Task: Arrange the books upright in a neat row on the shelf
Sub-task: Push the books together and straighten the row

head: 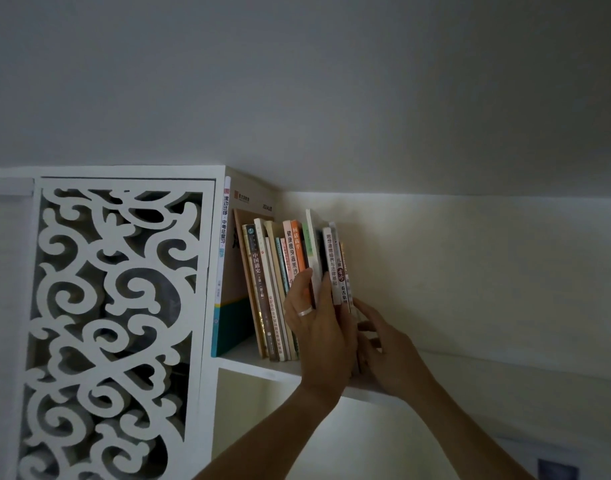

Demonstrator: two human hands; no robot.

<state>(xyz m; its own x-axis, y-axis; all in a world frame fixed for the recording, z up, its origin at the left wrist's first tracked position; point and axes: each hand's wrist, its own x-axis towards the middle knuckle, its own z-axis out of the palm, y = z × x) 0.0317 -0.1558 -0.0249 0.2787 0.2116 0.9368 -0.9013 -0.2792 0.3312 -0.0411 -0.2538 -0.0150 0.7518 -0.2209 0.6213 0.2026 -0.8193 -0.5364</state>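
A row of several books [262, 289] stands on a white wall shelf [259, 367], leaning a little to the left. A tall white and teal book [224, 271] stands at the row's left end against the cabinet. My left hand [317, 327], with a ring on one finger, grips a thin white book [313, 251] and its neighbours in the middle of the row. My right hand [383, 348] presses with spread fingers against the books at the right end [338, 268].
A white cabinet with a carved scroll-pattern door [117, 323] stands left of the shelf. The pale wall [470, 271] runs behind and to the right, above a bare stretch of shelf. Light is dim.
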